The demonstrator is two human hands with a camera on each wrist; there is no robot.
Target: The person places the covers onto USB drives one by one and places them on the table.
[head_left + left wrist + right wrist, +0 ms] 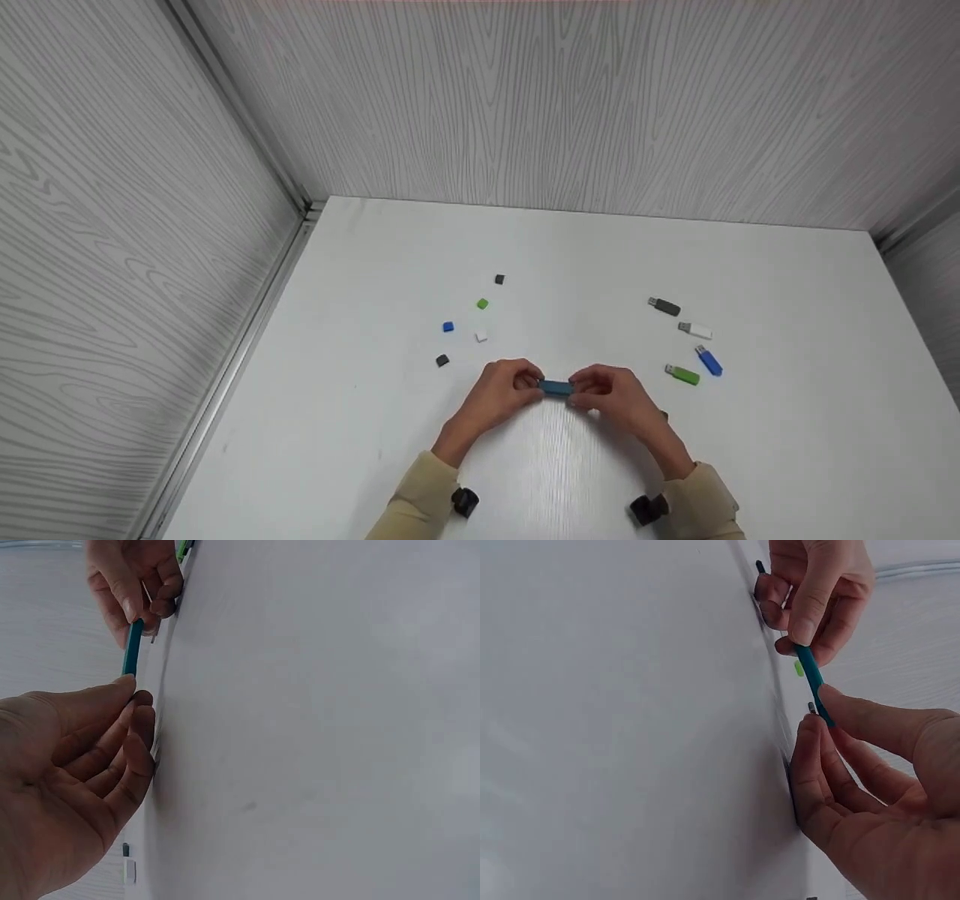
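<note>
A teal USB stick (556, 388) is held level between both hands, just above the white table. My left hand (499, 391) pinches one end between thumb and fingers. The other end is pinched by my right hand (616, 397). In the left wrist view the teal stick (132, 649) spans the gap between the two thumbs. The right wrist view shows the same stick (810, 669) with the right thumb pressed on its near end. Fingertips cover both ends, so I cannot tell whether a cap is on.
Left of centre lie small caps: black (499, 279), green (482, 304), blue (448, 327), white (481, 337) and dark (442, 360). To the right are uncapped USB sticks: black (664, 306), white (695, 330), blue (709, 361), green (682, 374). A dark object (664, 415) is partly hidden by the right wrist.
</note>
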